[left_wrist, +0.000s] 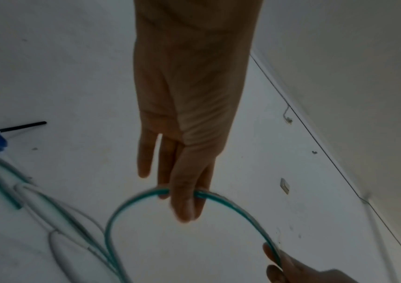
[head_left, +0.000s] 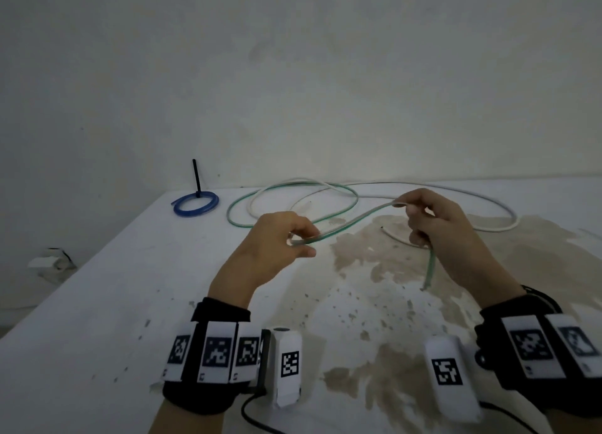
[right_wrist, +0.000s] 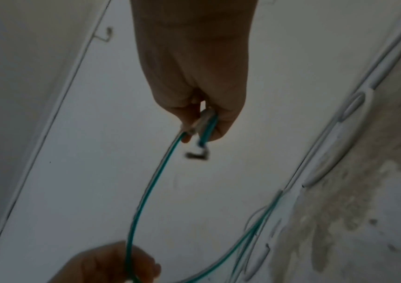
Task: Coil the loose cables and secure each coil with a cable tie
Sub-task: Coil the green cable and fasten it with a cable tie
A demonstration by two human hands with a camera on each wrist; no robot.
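A green cable (head_left: 350, 220) runs between both hands above the white table (head_left: 114, 287). My left hand (head_left: 286, 238) pinches it between thumb and fingers; in the left wrist view the green cable (left_wrist: 131, 203) arches under the left hand's fingers (left_wrist: 182, 201). My right hand (head_left: 433, 218) pinches the cable near its end, and the free end (head_left: 430, 270) hangs below the palm. In the right wrist view the right hand (right_wrist: 201, 118) grips the green cable (right_wrist: 146, 193). The rest of the green cable loops on the table, tangled with a white cable (head_left: 472, 194).
A blue coil (head_left: 195, 204) with a black cable tie (head_left: 196, 178) standing up from it lies at the table's back left. The wall rises right behind the table. Brownish stains (head_left: 407, 261) mark the table's right half. The table's left edge drops to the floor.
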